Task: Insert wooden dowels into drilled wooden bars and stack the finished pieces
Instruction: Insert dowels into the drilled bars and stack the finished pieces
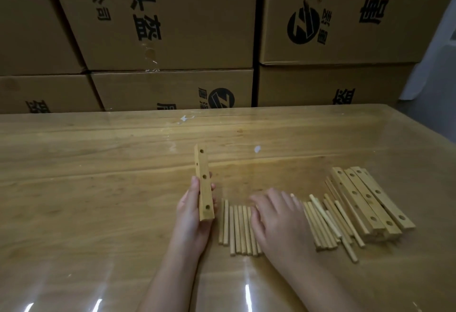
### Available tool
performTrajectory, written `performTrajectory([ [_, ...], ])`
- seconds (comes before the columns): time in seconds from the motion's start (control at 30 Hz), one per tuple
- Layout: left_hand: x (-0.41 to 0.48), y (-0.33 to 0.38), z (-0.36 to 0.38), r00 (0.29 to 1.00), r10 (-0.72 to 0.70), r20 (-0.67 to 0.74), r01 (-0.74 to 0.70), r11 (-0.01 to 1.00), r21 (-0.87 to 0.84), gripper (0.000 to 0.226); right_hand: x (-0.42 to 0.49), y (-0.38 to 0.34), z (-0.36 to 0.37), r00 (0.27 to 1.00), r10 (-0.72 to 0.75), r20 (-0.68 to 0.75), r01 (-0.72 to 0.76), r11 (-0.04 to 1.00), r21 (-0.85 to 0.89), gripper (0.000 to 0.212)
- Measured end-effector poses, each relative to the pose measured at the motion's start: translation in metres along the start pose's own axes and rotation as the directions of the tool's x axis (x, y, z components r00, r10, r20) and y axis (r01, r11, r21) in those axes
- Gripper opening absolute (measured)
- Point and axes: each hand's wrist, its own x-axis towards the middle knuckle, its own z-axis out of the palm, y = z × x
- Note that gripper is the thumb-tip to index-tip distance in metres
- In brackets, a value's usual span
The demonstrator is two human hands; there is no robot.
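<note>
Left hand (191, 209): grasps one drilled bar (204, 183) near its lower end, holding it upright and a little tilted, holes facing the camera.
Right hand (276, 220): palm down, fingers spread over a row of dowels (237, 228); whether it grips one cannot be told.
Dowels: lying side by side between and under the hands.
More dowels (330, 223): loose heap just right of the right hand.
Bar pile (370, 198): beyond that heap, resting on the table (98, 176).
Cardboard boxes (172, 28): stacked behind the table.
</note>
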Motion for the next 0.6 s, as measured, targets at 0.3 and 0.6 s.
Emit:
performTrajectory([
  [0.3,-0.002,-0.005,0.001,0.999,-0.02,0.049,0.015,0.994,0.105,0.033,-0.003,0.019,-0.002,0.878,0.398,0.265,-0.292,0.885,-0.362,0.026],
  [0.6,-0.004,-0.008,0.005,0.999,-0.023,0.037,0.013,0.964,0.267,0.037,0.004,0.026,0.007,0.864,0.417,0.281,-0.346,0.898,-0.27,0.031],
])
